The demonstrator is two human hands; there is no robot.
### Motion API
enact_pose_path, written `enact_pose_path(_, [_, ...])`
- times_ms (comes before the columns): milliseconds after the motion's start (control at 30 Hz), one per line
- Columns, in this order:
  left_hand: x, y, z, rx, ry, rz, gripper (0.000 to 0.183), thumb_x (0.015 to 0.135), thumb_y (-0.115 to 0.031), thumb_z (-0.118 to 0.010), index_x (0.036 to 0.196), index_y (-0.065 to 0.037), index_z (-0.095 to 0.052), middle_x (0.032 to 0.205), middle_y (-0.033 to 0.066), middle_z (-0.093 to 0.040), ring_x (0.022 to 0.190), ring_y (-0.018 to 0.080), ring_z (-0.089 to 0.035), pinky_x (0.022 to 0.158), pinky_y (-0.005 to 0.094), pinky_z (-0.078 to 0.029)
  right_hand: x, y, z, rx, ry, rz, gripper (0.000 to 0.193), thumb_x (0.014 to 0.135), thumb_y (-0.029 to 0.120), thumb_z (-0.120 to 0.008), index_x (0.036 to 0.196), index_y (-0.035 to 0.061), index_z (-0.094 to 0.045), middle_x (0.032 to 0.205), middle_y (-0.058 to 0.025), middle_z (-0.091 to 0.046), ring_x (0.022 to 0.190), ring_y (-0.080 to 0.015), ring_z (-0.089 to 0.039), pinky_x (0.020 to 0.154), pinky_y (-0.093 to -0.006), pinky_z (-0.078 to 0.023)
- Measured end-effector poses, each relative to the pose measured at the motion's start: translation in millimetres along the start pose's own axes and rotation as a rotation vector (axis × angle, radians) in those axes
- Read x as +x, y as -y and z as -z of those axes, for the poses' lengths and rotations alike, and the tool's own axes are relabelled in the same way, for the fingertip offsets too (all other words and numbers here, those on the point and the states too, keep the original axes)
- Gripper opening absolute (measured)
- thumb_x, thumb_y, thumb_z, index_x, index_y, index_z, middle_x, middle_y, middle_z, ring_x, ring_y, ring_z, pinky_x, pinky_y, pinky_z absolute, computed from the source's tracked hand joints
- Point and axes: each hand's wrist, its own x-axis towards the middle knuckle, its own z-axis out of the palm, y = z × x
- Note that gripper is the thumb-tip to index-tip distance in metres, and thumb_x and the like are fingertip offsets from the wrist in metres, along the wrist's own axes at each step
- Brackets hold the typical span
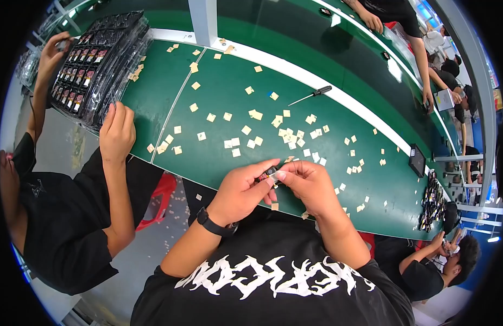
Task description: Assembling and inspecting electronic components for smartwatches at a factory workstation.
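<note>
Nearest lies the person's black cotton T-shirt [338,299] with its jagged white print, and beyond it a black wristwatch with a dark band [216,223] on the left wrist. Just over the near edge of the table, the two bare hands meet: the left hand [241,187] grasps a small black device with a reddish patch [270,173] from the left, and the right hand [310,185] pinches its right end between thumb and curled fingers. The device's long axis appears to slant from near left to far right, its dark rounded part toward the far side; the fingers cover much of it, so which way its face points cannot be told. Beyond spreads a green, smooth tabletop [224,174], strewn with small cream and white paper-like squares [288,138], thickest just beyond the right hand. To the left, a co-worker's bare hand [118,130] is raised near the table edge, near plastic-wrapped black trays [121,27] holding rows of small parts. At the right end are heaped dark pieces [433,204] and a black rectangular box [417,161]. Farther off, a black-handled screwdriver [317,92] points its shaft near-left, its handle against the white rail [360,113].
</note>
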Motion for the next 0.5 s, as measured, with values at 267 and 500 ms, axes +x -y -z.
enact_pose_path(267, [1,-4,-10,-0.101,-0.115,0.081,0.032,0.104,-0.009,-0.052,0.132,0.006,-0.061,0.094,0.0084,-0.066,0.067,0.0121,-0.065,0.054,0.0229,-0.051,-16,0,18,-0.492,-0.093,0.476,0.015,0.085,0.004,-0.079,0.100,0.0021,-0.075,0.082,-0.0036,-0.065,0.071,-0.0117,-0.060,0.062,-0.0272,-0.048])
enact_pose_path(500, [3,-6,-13,0.043,-0.132,0.070,0.028,0.104,-0.008,-0.053,0.126,0.005,-0.065,0.085,0.0059,-0.068,0.060,0.0088,-0.063,0.051,0.0201,-0.049,-8,2,19,-0.773,-0.035,0.818,0.021,0.076,0.004,-0.082,0.095,0.0061,-0.073,0.084,-0.0061,-0.066,0.072,-0.0246,-0.066,0.062,-0.0347,-0.052])
